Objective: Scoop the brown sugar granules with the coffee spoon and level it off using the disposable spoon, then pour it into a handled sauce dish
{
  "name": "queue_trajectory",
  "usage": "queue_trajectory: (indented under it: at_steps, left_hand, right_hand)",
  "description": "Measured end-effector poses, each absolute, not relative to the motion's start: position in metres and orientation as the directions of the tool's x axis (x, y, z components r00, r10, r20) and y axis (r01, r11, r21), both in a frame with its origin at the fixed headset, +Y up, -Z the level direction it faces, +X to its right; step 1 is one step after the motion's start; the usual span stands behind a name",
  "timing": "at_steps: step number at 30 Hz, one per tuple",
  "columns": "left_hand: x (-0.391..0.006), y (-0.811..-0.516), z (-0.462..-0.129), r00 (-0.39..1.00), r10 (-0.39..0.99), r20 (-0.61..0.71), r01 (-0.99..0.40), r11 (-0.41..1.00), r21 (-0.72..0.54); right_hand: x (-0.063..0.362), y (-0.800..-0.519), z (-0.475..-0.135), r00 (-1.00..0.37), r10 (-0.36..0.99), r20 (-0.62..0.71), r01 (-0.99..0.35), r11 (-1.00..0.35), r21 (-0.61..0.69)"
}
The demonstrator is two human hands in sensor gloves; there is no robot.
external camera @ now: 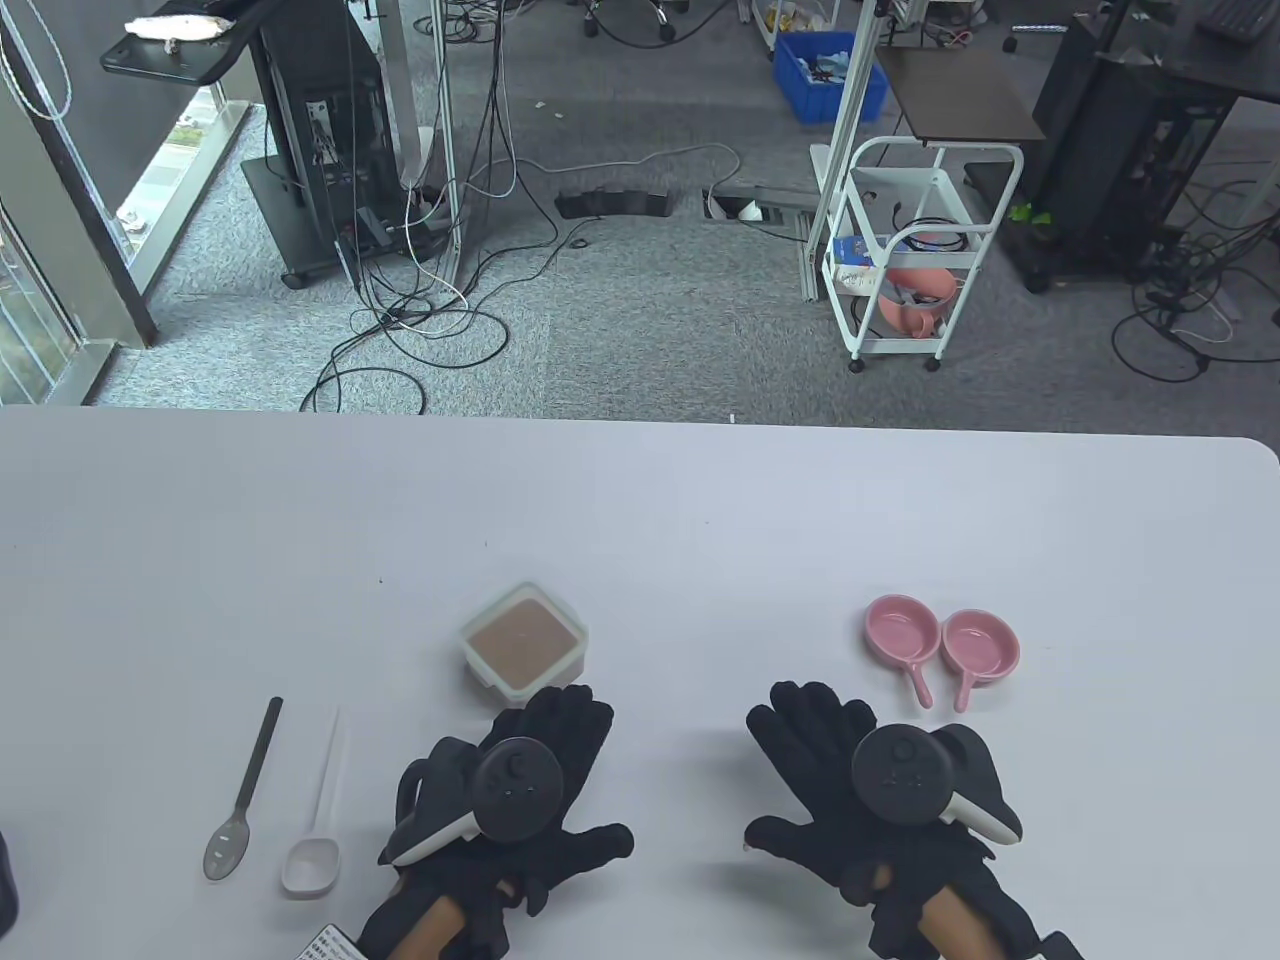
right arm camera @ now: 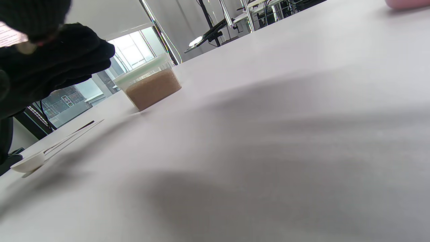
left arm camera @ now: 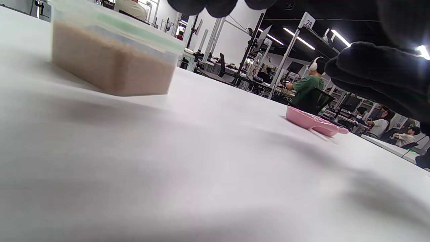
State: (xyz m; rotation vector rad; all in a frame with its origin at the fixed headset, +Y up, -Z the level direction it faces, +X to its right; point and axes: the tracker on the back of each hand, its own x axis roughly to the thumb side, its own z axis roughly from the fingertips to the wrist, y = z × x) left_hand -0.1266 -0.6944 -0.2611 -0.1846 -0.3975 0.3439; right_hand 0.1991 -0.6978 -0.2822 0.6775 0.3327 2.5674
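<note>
Nothing gripped yet: left hand (external camera: 515,800) and right hand (external camera: 880,800) lying flat on the table (external camera: 640,500), fingers spread and released.

Brown sugar tub (external camera: 524,640) just past the left fingertips. Coffee spoon (external camera: 243,795) and disposable spoon (external camera: 318,812) side by side, off to the outer side of the left fingers. 2 handled sauce dishes (external camera: 940,645), touching, just beyond the right fingers.

Best to start by pinching the dark handle near its far end, low and flat, without nudging the white one beside it.

Plenty of bare tabletop beyond the fingertips; near edge close under both wrists.

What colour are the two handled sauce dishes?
The sauce dishes are pink, clearest in the table view.
</note>
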Motion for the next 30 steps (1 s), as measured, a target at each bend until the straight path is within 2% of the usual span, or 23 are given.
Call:
queue_trajectory:
  at_steps: [10,15,21,30]
  left_hand:
    - [-0.141,-0.686,-0.27,0.902,0.315,0.296,-0.271,0.945,-0.182]
    - [-0.157,-0.682,-0.283,0.939,0.286,0.191,-0.263,0.955,-0.136]
    - [-0.177,-0.693,-0.303,0.962,0.273,0.016,-0.27,0.956,-0.116]
    - [-0.186,-0.697,-0.324,0.969,0.238,-0.072,-0.246,0.96,-0.135]
  right_hand:
    - [0.199,-0.698,-0.282,-0.774,0.49,0.402,-0.368,-0.864,0.343]
    - [0.199,-0.698,-0.283,-0.772,0.491,0.403,-0.368,-0.863,0.346]
    - [0.199,-0.697,-0.283,-0.769,0.492,0.408,-0.369,-0.863,0.346]
    - [0.198,-0.698,-0.282,-0.77,0.49,0.41,-0.361,-0.863,0.353]
